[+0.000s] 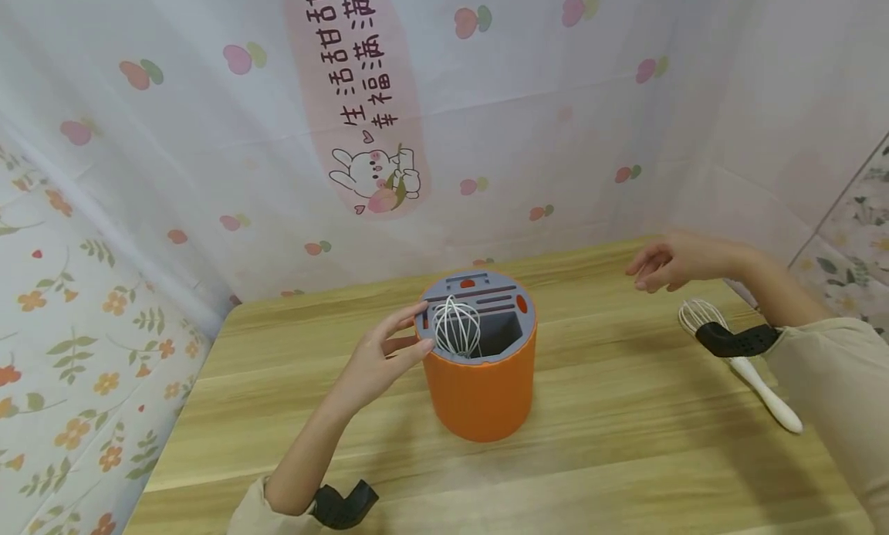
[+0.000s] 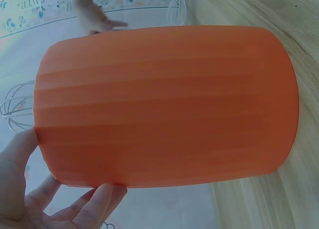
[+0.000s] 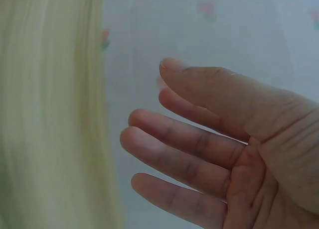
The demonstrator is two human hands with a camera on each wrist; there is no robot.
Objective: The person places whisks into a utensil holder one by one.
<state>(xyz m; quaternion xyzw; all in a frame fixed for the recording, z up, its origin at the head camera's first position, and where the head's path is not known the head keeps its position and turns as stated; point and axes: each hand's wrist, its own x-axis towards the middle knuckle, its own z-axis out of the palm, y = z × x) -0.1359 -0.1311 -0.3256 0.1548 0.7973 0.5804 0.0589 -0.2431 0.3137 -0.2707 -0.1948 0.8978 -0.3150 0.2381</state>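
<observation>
An orange utensil holder (image 1: 482, 396) with a grey slotted top stands upright on the table. My left hand (image 1: 385, 357) holds it by the left side of its rim, thumb near the front edge and fingers against the side. In the left wrist view the ribbed orange wall (image 2: 164, 109) fills the middle, with the thumb and fingers at its top end. A whisk (image 1: 456, 326) stands in the holder's large opening, wires up, its handle hidden inside. My right hand (image 1: 684, 263) hovers over the table's right side, holding nothing, fingers loosely bent in the right wrist view (image 3: 199, 144).
A second whisk (image 1: 767, 396) with a white handle lies on the right of the wooden table (image 1: 597, 442), partly hidden behind the right wrist's black strap (image 1: 736, 340). A printed curtain (image 1: 528, 133) hangs along the back edge, with flowered cloth (image 1: 76, 365) on the left.
</observation>
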